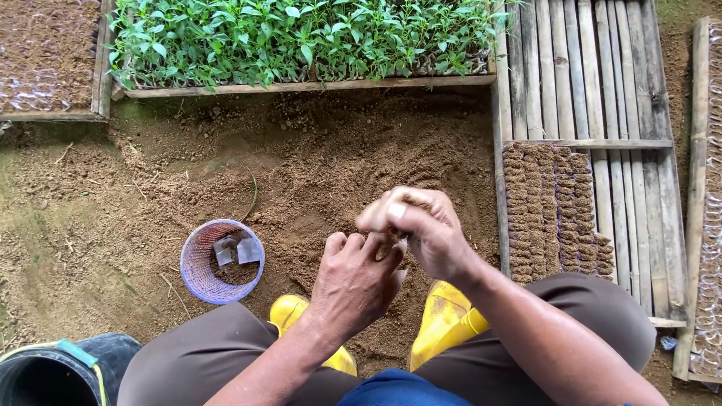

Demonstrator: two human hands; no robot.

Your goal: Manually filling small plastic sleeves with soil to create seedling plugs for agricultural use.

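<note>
1. The left hand (353, 282) and right hand (417, 225) meet above the loose soil (316, 165), fingers curled shut on a small soil-filled pouch (392, 242) between them.
2. The pouch sits just right of the left hand, under the right fingers.
3. The filled pouches (553, 210) lie to the right, nearer the right hand.

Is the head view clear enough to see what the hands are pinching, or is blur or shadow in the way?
Head view: even daylight, no glare; soil and seedlings sharp; left hand and right hand slightly soft, and their fingers hide what they pinch.
</note>
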